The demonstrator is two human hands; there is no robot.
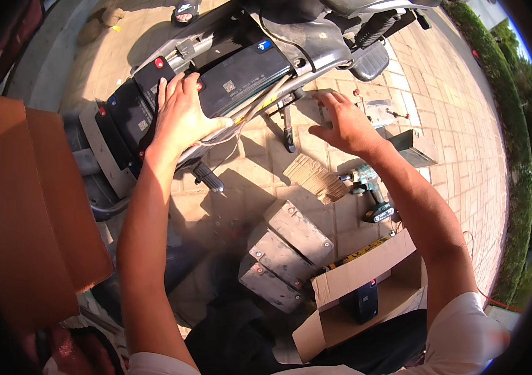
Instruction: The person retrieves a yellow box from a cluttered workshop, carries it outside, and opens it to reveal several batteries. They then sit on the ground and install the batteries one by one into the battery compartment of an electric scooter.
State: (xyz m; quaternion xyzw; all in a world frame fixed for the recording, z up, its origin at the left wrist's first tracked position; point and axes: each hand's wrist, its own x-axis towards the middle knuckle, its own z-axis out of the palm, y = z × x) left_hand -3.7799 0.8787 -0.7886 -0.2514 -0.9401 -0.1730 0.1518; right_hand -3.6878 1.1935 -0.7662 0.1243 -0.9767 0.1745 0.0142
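My left hand point(181, 119) lies with fingers and thumb spread on black batteries set in the frame of a grey electric scooter point(316, 37). Under and beside its fingers are a long black battery point(241, 78) with a blue terminal cap and another battery point(137, 119) with a red cap. Thin cables point(266, 103) run along the frame rail next to my thumb. My right hand point(344, 122) hovers to the right of the scooter, fingers loosely curled and apart, and nothing shows in it. Below it a green cordless drill point(369, 187) rests on the paving.
Dusty grey used batteries point(288, 250) sit on the ground before me. An open cardboard box point(347, 281) beside them holds a black battery point(367, 303). Torn cardboard point(313, 178) lies near the drill. A large carton point(34, 206) stands at left. A hedge point(497, 106) borders the paving.
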